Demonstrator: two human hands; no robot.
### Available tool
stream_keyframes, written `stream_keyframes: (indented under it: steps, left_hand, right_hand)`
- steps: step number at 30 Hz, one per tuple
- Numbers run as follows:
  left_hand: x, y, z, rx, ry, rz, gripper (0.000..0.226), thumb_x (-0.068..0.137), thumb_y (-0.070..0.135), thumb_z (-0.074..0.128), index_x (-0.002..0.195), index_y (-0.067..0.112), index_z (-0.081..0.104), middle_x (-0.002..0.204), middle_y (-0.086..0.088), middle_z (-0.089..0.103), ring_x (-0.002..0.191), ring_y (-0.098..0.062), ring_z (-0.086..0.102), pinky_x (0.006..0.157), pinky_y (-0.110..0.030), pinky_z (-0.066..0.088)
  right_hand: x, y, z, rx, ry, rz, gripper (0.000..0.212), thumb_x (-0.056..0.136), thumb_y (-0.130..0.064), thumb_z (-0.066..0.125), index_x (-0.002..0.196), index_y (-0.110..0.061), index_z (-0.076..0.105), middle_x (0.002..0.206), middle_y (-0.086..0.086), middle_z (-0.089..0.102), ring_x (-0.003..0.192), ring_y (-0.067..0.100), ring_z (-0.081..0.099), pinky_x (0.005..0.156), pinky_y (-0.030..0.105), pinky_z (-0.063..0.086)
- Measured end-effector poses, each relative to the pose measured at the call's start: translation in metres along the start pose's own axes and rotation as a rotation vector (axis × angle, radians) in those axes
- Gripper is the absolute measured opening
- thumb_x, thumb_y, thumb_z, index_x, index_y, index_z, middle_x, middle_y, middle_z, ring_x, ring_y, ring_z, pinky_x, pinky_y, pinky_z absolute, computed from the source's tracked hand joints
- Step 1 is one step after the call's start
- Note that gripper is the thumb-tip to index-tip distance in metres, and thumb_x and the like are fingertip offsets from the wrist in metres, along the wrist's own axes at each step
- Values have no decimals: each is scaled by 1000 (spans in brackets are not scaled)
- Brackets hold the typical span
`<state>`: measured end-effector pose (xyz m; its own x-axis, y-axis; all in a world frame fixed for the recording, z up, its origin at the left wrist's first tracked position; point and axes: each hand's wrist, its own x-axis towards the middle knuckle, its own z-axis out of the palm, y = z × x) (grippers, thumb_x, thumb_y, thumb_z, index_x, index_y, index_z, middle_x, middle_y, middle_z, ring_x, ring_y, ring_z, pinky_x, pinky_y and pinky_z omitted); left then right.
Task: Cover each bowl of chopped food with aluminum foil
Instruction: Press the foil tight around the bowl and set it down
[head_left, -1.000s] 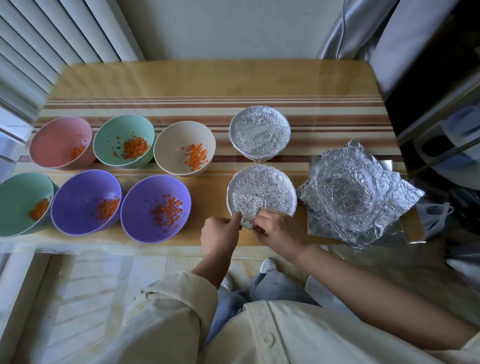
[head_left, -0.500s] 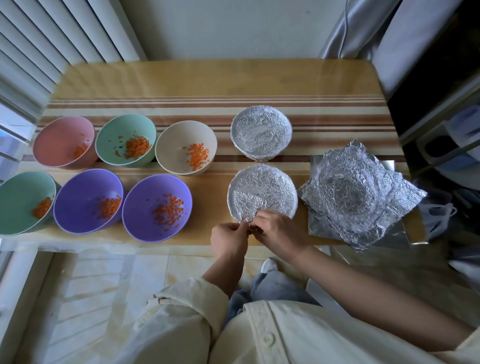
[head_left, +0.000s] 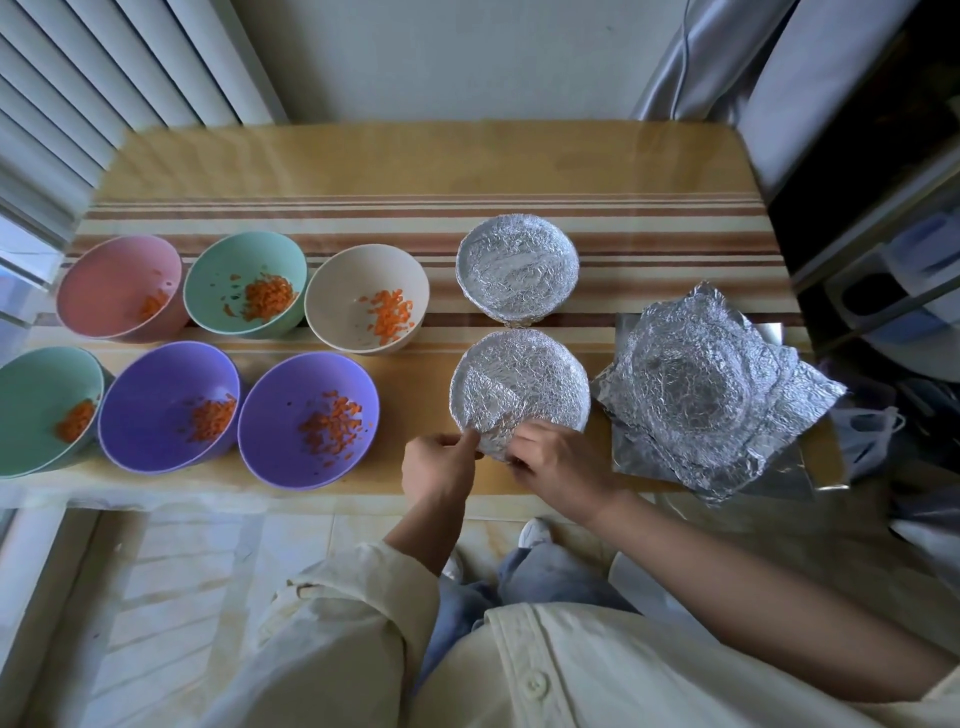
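The crinkled silver foil bowl cover (head_left: 519, 384) is pinched by left hand (head_left: 440, 467) and right hand (head_left: 563, 465); six plastic bowls (head_left: 291, 384) contain chopped orange food (head_left: 332, 427).

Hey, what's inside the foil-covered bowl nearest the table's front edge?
Only crinkled foil shows, stretched over the whole top; the left hand and right hand pinch its near edge. Whatever is inside is hidden beneath it.

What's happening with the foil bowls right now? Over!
Left grip and right grip pinch foil at front covered bowl near rim. Back covered bowl done. Purple bowl by left grip uncovered. Nothing blocking.
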<state>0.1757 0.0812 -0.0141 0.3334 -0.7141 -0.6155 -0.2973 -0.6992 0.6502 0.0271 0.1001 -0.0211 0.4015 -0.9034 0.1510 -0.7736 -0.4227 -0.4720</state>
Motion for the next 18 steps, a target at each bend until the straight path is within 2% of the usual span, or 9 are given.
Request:
stream_keyframes:
  steps: [2, 4, 6, 8, 10, 14, 16, 18]
  left_hand:
    - [-7, -6, 4, -67, -24, -39, 48, 61, 59, 72, 51, 12, 66, 53, -2, 64, 53, -24, 60, 65, -37, 57]
    - [-14, -8, 8, -151, -40, -75, 38, 74, 38, 77, 51, 9, 65, 56, -7, 60, 47, -21, 54, 61, -36, 53]
    - [-15, -6, 11, -218, -27, -106, 29, 81, 15, 71, 54, 7, 64, 59, -10, 57, 51, -21, 50, 59, -33, 46]
    - [-12, -3, 13, -215, -2, -102, 25, 79, 8, 68, 55, 6, 61, 59, -11, 52, 57, -21, 42, 57, -31, 38]
    - [-9, -1, 11, -204, 5, -94, 23, 77, 10, 67, 54, 7, 61, 58, -10, 52, 59, -20, 42, 57, -30, 37]
    - [-8, -6, 9, -151, -71, -73, 29, 79, 27, 72, 53, 14, 68, 55, -4, 63, 52, -20, 51, 58, -30, 44]
    - [-7, -9, 9, -139, -67, -61, 30, 79, 20, 70, 50, 15, 68, 53, -4, 63, 53, -20, 53, 59, -30, 43]
    - [-4, -9, 9, -120, -58, -54, 33, 77, 16, 68, 44, 16, 67, 55, -7, 65, 56, -21, 55, 60, -30, 42]
  right_hand:
    - [1, 0, 0, 0, 3, -5, 20, 68, 0, 75, 64, -9, 57, 67, 3, 53, 65, 20, 54, 55, 27, 36]
    - [1, -1, 1, 13, -15, -12, 20, 68, 1, 75, 65, -9, 57, 67, 3, 53, 65, 21, 54, 54, 27, 37]
    - [1, -1, 3, 19, -28, -14, 20, 69, 1, 74, 66, -8, 57, 68, 4, 53, 66, 21, 54, 53, 27, 38]
    - [1, 0, 4, 26, -31, -12, 19, 72, 1, 73, 67, -8, 57, 69, 4, 53, 67, 21, 54, 53, 29, 40]
    - [2, 0, 4, 23, -18, -3, 19, 74, 0, 72, 66, -8, 57, 69, 4, 53, 66, 21, 54, 52, 31, 41]
    - [3, 0, 5, 29, 23, 3, 16, 77, -4, 68, 67, -9, 56, 69, 4, 52, 67, 21, 53, 56, 28, 35]
    - [3, 1, 7, 35, 9, -3, 14, 82, -11, 59, 68, -9, 57, 70, 4, 53, 69, 22, 54, 57, 29, 38]
    - [2, 1, 7, 47, -39, 1, 11, 79, -12, 65, 71, -8, 60, 72, 4, 56, 71, 23, 57, 55, 33, 46]
